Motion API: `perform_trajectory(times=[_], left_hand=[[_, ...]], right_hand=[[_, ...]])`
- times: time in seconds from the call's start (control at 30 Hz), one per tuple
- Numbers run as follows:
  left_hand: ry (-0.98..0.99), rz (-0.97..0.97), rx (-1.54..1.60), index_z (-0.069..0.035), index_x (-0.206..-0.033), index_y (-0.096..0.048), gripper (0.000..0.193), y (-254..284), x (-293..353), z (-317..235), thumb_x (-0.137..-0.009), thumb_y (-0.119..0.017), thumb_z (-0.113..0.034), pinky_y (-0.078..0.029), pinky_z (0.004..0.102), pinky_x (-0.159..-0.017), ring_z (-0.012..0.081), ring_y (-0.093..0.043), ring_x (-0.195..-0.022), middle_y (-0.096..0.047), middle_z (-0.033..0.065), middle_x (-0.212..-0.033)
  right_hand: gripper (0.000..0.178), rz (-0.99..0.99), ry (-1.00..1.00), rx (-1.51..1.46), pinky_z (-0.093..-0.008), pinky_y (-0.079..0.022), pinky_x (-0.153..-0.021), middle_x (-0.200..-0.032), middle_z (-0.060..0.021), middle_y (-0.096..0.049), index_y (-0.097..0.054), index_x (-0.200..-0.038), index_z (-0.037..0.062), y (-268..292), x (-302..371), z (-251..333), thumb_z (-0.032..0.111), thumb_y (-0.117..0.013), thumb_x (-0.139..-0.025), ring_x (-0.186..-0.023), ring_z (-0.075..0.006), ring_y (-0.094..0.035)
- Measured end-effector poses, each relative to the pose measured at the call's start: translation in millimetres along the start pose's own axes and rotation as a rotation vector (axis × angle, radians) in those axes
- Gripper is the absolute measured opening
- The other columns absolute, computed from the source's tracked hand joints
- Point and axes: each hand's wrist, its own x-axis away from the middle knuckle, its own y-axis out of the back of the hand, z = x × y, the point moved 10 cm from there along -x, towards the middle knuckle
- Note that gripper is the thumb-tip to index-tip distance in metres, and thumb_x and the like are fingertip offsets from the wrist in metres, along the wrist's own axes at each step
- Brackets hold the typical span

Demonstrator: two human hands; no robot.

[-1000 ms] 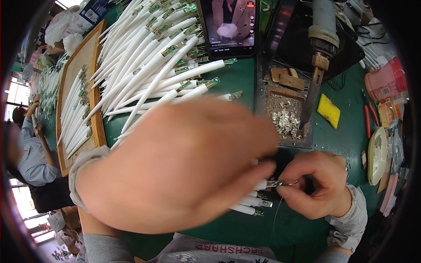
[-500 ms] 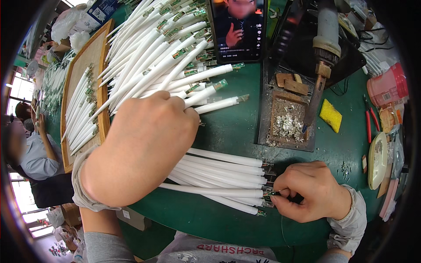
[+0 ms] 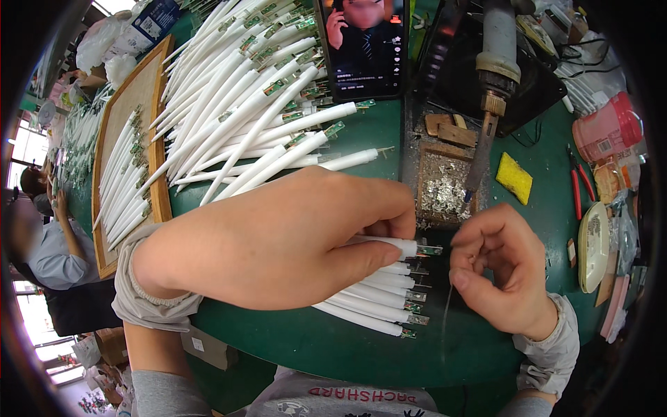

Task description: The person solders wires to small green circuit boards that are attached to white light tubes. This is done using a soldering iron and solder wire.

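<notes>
My left hand (image 3: 313, 240) is closed round a white tapered tube (image 3: 399, 246), gripped between thumb and fingers near its right end. A small circuit board with thin leads (image 3: 429, 250) sticks out of that end. Below lies a row of similar white tubes (image 3: 361, 309), their boards pointing right, partly covered by my left hand. Just right of the held tube's tip is my right hand (image 3: 500, 267), its fingers curled and pinched. A thin wire (image 3: 445, 326) hangs down from its thumb; the pinch itself is partly hidden.
A large heap of white tubes (image 3: 243, 104) lies behind, beside a wood-framed tray (image 3: 104, 208). A phone (image 3: 365, 48) stands at the back. A soldering iron (image 3: 492, 97) hangs over a solder-scrap tray (image 3: 445, 187). Rightward are a yellow sponge (image 3: 514, 178), red-handled pliers (image 3: 577, 187) and a dish (image 3: 593, 247).
My left hand has moved right and down from the heap to the row, now gripping a tube there. My right hand has left the row's boards and risen slightly.
</notes>
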Motion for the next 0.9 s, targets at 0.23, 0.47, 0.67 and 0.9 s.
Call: perform_trajectory(times=[0.23,0.47,0.67,0.9], left_hand=[[0.080,0.115,0.367,0.002,-0.100,-0.059,0.018,-23.9,-12.3,7.9,-0.088,-0.064,-0.011,-0.044,0.0210,-0.068,0.0057,-0.051,-0.081,-0.058,0.0014,-0.088],[0.117,0.042,0.348,0.002,-0.092,-0.060,0.013,-22.6,-13.6,9.4,-0.086,-0.065,-0.008,-0.040,0.0184,-0.062,0.0031,-0.048,-0.074,-0.056,-0.0019,-0.079],[0.062,-0.089,0.429,0.003,-0.091,-0.060,0.010,-14.6,-18.7,13.1,-0.085,-0.064,-0.005,-0.037,0.0174,-0.059,0.0021,-0.048,-0.069,-0.057,-0.0017,-0.076],[0.043,-0.142,0.433,0.002,-0.090,-0.059,0.008,-6.7,-20.2,10.9,-0.086,-0.063,-0.004,-0.037,0.0162,-0.057,0.0005,-0.049,-0.067,-0.057,-0.0020,-0.075]], right_hand=[[0.021,-0.026,0.051,-0.048,-0.0148,-0.042,-0.050,-0.078,-0.0038,-0.061,-0.056,-0.097,-0.0028,2.8,-0.5,0.0,-0.003,-0.066,-0.078,-0.062,-0.0018,-0.055],[0.026,-0.030,0.046,-0.151,-0.0165,-0.045,-0.056,-0.083,-0.0066,-0.061,-0.049,-0.105,-0.0037,3.8,-2.1,1.3,0.000,-0.061,-0.083,-0.069,-0.0053,-0.057],[0.020,-0.084,0.056,-0.226,-0.0174,-0.042,-0.057,-0.083,-0.0090,-0.060,-0.042,-0.101,-0.0027,11.8,-0.7,3.7,0.005,-0.056,-0.089,-0.068,-0.0068,-0.055],[0.015,-0.128,0.065,-0.075,-0.0176,-0.041,-0.057,-0.080,-0.0072,-0.058,-0.044,-0.094,-0.0025,10.3,-2.1,11.0,0.001,-0.057,-0.087,-0.066,-0.0057,-0.054]])
